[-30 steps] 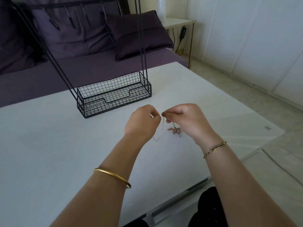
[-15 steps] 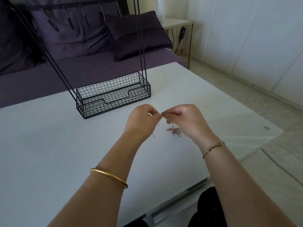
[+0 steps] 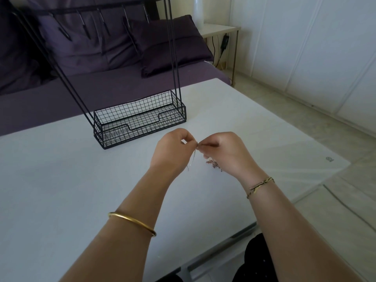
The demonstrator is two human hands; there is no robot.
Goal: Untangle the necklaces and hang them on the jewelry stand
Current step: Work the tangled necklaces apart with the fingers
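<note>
My left hand [image 3: 173, 151] and my right hand [image 3: 225, 152] meet fingertip to fingertip above the white table [image 3: 61, 180], both pinching the top of a thin silver chain [image 3: 193, 159] that hangs down between them. A pinkish tangle of necklace [image 3: 214, 164] lies on the table just under my right hand, partly hidden by it. The black wire jewelry stand [image 3: 140, 119] stands behind my hands, its basket base on the table and its hook bar [image 3: 91, 11] high at the upper left.
A purple sofa [image 3: 101, 84] with cushions runs along the table's far edge. A small side table [image 3: 219, 30] with a cable stands at the back right. The table's right edge drops to a pale floor [image 3: 335, 129].
My hands have drawn closer until the fingertips meet. The silver chain's loop has shortened and hangs straighter between them.
</note>
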